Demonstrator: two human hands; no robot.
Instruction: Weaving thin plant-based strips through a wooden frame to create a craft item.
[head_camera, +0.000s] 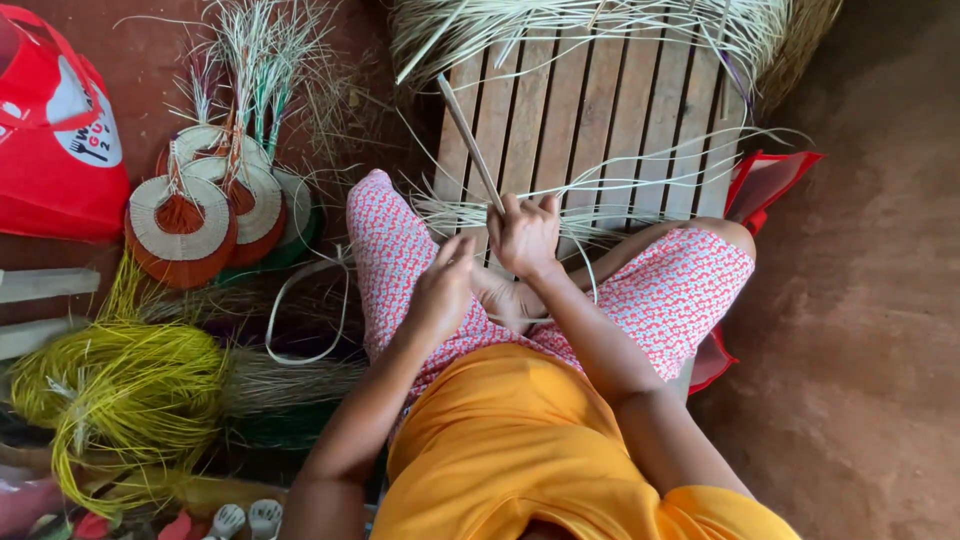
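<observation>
Orange shirt (520, 440) fills the near edge of my view, then my pink patterned trousers (690, 290), since I'm sat cross-legged on the ground. Right hand (525, 235) is closed around a thin wooden stick (470, 140), which angles up and away to the far left over the wooden slat pallet (590, 110). Left hand (440, 290) sits just beside it, a bit nearer me, fingers curled loosely; a few pale grass strands (560, 200) run across right there, but I honestly can't tell if that hand is pinching one or just resting against them.

Progress-wise, going by what's lying around: off to the left there's a little stack of finished round woven fans (190, 215), cream rims with rust-red centres, so some pieces look done. What's in my hands looks barely started, just loose strands and the stick, nothing woven yet as far as I can see. Plenty of raw stuff left too: a big pale bundle (600, 25) on the far side of the pallet and a yellow-green dyed bundle (120, 390) near left.

Room to move: my knees box me in on both sides, and the left is crowded with bundles and a red bag (55, 130). The pallet in front has open surface, and the bare dirt floor (870, 300) on the right is open.
</observation>
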